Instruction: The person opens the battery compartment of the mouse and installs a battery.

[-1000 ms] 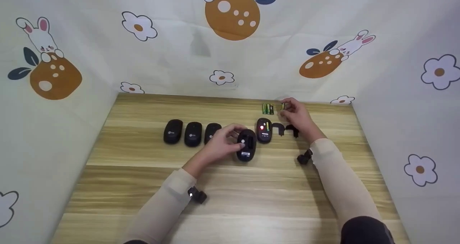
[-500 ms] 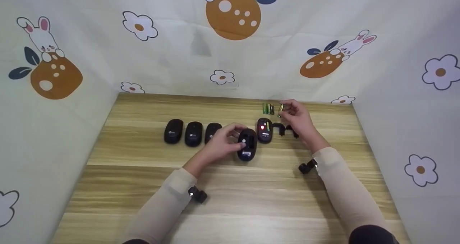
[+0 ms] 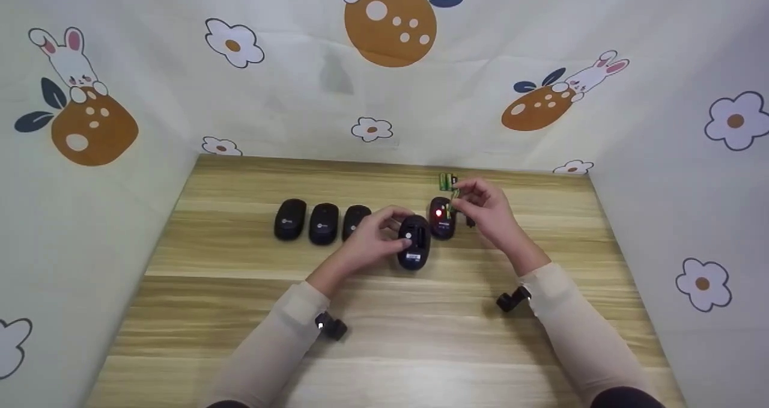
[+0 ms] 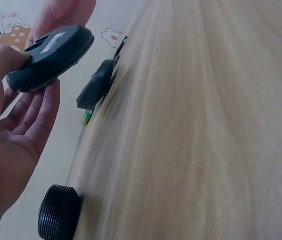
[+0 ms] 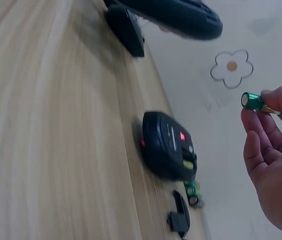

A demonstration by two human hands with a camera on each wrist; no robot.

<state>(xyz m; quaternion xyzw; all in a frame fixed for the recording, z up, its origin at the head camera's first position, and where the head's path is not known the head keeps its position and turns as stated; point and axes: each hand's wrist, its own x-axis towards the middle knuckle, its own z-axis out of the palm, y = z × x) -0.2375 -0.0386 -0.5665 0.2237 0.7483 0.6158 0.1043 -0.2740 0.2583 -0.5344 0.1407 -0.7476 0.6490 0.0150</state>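
My left hand (image 3: 378, 237) grips a black computer mouse (image 3: 414, 253) with its underside up, thumb on that face and fingers beneath; its battery slot looks dark and bare. In the left wrist view the mouse (image 4: 56, 62) is held above the table. A green battery (image 5: 253, 101) is pinched between thumb and fingertips of my right hand (image 3: 489, 216), raised over the table. Below it a second upturned mouse (image 3: 443, 226) lies with a red light on and a battery in its slot. Several green batteries (image 3: 447, 182) lie together behind that mouse.
To the left stand upright black mice, the outer one (image 3: 290, 220), the middle one (image 3: 324, 225) and one (image 3: 355, 220) partly behind my left hand. A black battery cover (image 5: 179, 215) lies beside the upturned mouse. A patterned cloth wall (image 3: 288, 95) rises behind the wooden table (image 3: 420, 336).
My right hand has moved left and nearer with the battery, from beside the other batteries to over the lying mouse. My left hand and its mouse have hardly moved.
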